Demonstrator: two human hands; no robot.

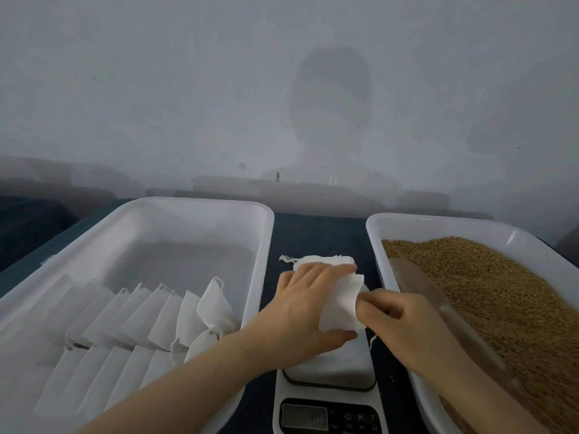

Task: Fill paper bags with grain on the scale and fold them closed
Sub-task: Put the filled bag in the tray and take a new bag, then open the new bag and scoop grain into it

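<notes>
Head view: a small white paper bag (341, 305) sits over the platform of a white digital kitchen scale (329, 402), held from both sides. The left hand (300, 305) has its grip closed round the bag's left side, fingers over the far end and thumb at the near end. The right hand (404, 321) pinches the bag's right edge with curled fingers. The bag's long axis runs roughly away from the person, leaning a little right.

The loose brown grain (501, 308) lies to the right of the bag in a white plastic tray (376, 227). A long translucent scoop (419, 286) rests on the grain just beyond the right hand, so that hand looks the nearer one for scooping, leaving the left to steady the bag.

Rows of flat empty white bags (125, 308) stand in a second white plastic tray (188, 200) on the left. Another white bag with a string (319, 260) lies on the dark blue surface (316, 233) behind the scale.

The scale's keys show a power symbol, "M" and "T" — the display is too blurred to read, and no brand is legible.
</notes>
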